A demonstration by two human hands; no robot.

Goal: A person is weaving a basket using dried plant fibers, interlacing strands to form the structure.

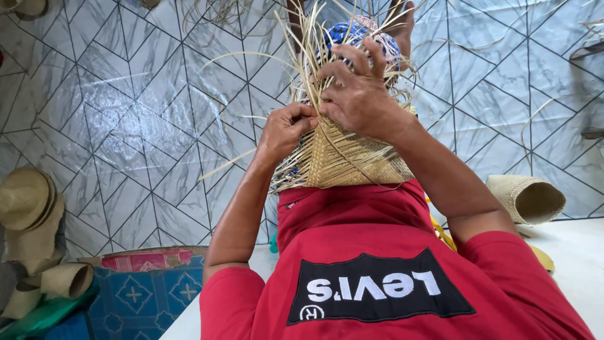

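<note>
A half-woven piece of pale straw [343,160] rests against my red shirt, with loose strands [308,38] fanning upward. It seems to lie over a blue patterned form [343,31], mostly hidden behind the straw. My left hand [284,129] pinches strands at the left edge of the weave, fingers closed on them. Just beside it, my right hand [358,94] lies over the upper weave, fingers hooked into the strands. The fingertips of the two hands touch. What looks like a foot [402,25] shows beyond the form.
Finished straw hats [25,201] and rolled woven tubes [66,280] are stacked at the left. A blue patterned box [151,296] stands below them. A woven straw hat body [528,198] lies on its side at the right, on a white surface [572,252]. The floor has grey marbled tiles [126,126].
</note>
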